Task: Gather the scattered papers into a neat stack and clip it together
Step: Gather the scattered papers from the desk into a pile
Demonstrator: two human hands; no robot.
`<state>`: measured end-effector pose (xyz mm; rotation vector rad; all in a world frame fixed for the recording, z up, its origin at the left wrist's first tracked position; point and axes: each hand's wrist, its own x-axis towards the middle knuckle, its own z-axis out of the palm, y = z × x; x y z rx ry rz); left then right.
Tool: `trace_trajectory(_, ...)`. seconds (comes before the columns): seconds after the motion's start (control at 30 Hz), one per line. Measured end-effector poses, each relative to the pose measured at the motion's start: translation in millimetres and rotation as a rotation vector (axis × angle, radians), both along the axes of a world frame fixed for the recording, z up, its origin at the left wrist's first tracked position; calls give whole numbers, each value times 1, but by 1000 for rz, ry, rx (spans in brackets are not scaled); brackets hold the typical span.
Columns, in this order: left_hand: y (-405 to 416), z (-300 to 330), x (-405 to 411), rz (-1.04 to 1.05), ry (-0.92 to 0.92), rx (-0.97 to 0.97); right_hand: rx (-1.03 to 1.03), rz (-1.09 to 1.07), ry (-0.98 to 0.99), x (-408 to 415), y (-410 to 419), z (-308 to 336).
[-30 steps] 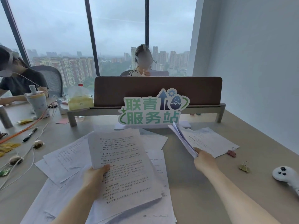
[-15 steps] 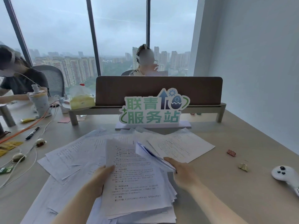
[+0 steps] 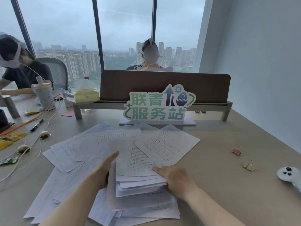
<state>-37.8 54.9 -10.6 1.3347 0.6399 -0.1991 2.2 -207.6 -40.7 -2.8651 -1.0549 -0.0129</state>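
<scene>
Nearest, both forearms reach in over the desk (image 3: 219,185). Left hand (image 3: 101,171) lies against the left edge of a loose paper stack (image 3: 138,173), fingers straight, thumb up along the sheets. Right hand (image 3: 176,177) grips the stack's right edge, fingers on top. More sheets (image 3: 76,149) fan out left, overlapping, edges uneven. Right of the papers, well apart: pink binder clip (image 3: 236,151), yellow-green binder clip (image 3: 247,165), white controller (image 3: 289,176). Beyond the pile stands a green-lettered sign (image 3: 158,103) before a brown divider (image 3: 203,85).
</scene>
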Motion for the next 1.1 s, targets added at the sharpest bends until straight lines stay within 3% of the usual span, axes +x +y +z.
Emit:
trace_trajectory(0.17, 1, -5, -1, -1, 18, 130, -129, 53, 123, -3, 4, 8)
trace_trajectory(0.23, 4, -9, 0, 20, 21, 191, -157, 40, 285, -3, 3, 24)
trace_trajectory(0.33, 4, -11, 1, 34, 35, 205, -38, -6, 622, -2, 0, 52)
trace_trajectory(0.4, 4, -12, 2, 41, 29, 189, 86, -57, 720, 5, 1, 58)
trace_trajectory(0.47, 4, -14, 3, 41, 30, 208, 116, -132, 609, 13, 8, 54)
trace_trajectory(0.6, 11, -25, 8, 33, 37, 241, -80, -255, 235, 28, 23, 35)
trace_trajectory(0.77, 9, -23, 6, 33, 36, 243, -122, -324, 288, 40, 35, 27)
trace_trajectory(0.97, 6, -19, 6, 30, 61, 224, -223, -308, 171, 48, 45, 25)
trace_trajectory(1.1, 5, -18, 6, 47, 61, 204, -29, -302, 145, 46, 37, 12)
